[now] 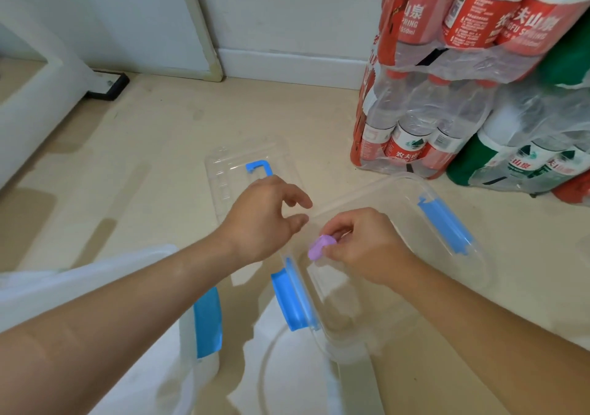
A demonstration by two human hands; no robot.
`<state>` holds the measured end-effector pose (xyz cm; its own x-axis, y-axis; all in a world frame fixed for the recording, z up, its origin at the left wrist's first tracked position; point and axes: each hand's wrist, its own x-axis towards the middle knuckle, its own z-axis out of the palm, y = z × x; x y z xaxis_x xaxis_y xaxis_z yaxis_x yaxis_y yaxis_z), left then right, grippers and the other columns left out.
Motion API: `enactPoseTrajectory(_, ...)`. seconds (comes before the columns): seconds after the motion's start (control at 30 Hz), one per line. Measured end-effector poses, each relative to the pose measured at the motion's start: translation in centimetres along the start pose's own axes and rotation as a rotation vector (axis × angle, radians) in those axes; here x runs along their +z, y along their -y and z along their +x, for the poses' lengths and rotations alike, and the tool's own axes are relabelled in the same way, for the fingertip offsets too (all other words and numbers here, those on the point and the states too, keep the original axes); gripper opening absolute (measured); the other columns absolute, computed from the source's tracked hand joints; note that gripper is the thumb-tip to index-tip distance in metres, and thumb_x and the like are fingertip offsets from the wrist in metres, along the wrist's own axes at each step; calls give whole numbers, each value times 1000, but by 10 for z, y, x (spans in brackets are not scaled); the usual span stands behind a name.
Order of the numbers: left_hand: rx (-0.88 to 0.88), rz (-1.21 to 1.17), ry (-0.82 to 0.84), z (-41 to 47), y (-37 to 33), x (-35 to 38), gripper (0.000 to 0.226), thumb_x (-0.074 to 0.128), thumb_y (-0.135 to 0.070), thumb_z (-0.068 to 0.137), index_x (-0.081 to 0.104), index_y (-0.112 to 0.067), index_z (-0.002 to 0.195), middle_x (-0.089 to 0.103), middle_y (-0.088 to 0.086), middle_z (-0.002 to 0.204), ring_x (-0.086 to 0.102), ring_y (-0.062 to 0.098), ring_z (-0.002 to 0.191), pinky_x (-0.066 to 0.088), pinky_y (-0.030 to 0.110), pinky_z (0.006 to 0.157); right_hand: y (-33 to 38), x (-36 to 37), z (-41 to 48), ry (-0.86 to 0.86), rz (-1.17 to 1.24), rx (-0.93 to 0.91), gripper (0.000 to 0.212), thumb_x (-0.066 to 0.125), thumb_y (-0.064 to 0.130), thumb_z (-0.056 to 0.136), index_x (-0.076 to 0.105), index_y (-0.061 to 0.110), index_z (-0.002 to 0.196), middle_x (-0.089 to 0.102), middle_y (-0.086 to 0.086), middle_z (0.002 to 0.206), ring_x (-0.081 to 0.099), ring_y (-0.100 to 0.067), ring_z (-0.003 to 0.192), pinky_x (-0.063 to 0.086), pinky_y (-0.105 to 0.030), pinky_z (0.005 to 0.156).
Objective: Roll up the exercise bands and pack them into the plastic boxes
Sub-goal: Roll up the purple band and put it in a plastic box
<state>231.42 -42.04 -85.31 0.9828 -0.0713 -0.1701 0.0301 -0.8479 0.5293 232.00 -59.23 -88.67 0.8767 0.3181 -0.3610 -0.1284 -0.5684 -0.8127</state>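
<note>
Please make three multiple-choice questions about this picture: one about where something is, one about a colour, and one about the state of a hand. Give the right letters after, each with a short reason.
1. Where is the small rolled purple exercise band?
A. lying on the beige floor
B. pinched in the right hand over the open clear plastic box
C. on top of the bottle packs

2. What colour are the latches on the clear plastic box?
A. blue
B. red
C. green

3. What is the state of the left hand?
A. closed on the band
B. flat on the floor
C. empty, fingers curled apart

Answers:
1 B: the right hand grips the roll with its fingertips, above the box's open inside.
2 A: both side latches are bright blue.
3 C: nothing shows between its thumb and fingers.
</note>
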Motion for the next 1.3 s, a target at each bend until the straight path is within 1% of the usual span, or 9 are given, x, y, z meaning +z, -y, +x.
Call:
enactPoseTrajectory(0.17,-185,-136,-36,-7,16,-18,29,54,-10,87,70,-33,90,49,-19,82,51,4,70,37,13,59,-20,36,16,25,-363,-25,16,58,11,79,72,17,74,70,2,82,64,-20,80,53,-30,71)
enactPoseTrajectory(0.37,-190,-135,41,-16,23,-13,34,54,-6,84,68,-36,84,57,-11,105,56,13,89,43,21,75,-25,56,29,102,-537,-165,36,52,5,81,45,27,53,41,5,75,53,-21,80,29,-14,54)
enactPoseTrajectory(0.53,-201,-211,85,-15,29,-8,28,56,-10,85,68,-35,88,60,-9,104,58,10,85,42,15,68,-29,58,30,119,-532,-171,20,55,7,82,71,18,88,56,0,100,58,-22,91,48,-24,78)
enactPoseTrajectory(0.67,-186,-313,123,-15,32,-1,22,63,-14,86,64,-32,98,63,-4,101,59,10,74,41,13,65,-30,64,31,-10,-187,10,13,60,8,80,73,9,82,71,-9,85,66,-27,85,56,-35,79)
enactPoseTrajectory(0.77,-187,-345,118,-14,35,0,23,67,-13,84,64,-30,99,64,-1,99,60,11,71,42,12,64,-29,66,33,-28,207,239,12,71,10,79,76,20,76,76,-2,77,72,-19,82,57,-36,85)
enactPoseTrajectory(0.87,-205,-431,107,-13,36,2,23,67,-8,84,66,-27,96,64,3,98,60,13,69,52,22,69,-27,72,34,-83,436,373,18,77,5,72,73,21,65,76,-7,77,73,-26,82,57,-41,86)
enactPoseTrajectory(1.1,-216,-497,100,-12,37,4,22,65,-5,85,66,-24,96,61,3,96,60,16,66,55,27,72,-21,74,35,-157,541,456,24,81,4,67,63,16,76,74,-14,90,72,-31,87,56,-43,86)
enactPoseTrajectory(1.17,-214,-493,95,-12,37,5,21,64,-6,85,66,-24,96,60,1,94,59,15,68,56,25,69,-21,71,32,-140,524,479,32,80,7,69,54,16,84,72,-15,98,72,-30,88,58,-36,76)
enactPoseTrajectory(1.3,-215,-490,85,-12,37,6,19,61,-10,88,66,-26,95,60,-3,89,58,12,70,57,29,70,-18,62,28,-89,540,516,27,73,2,78,50,14,84,70,-14,102,72,-27,85,41,-16,40)
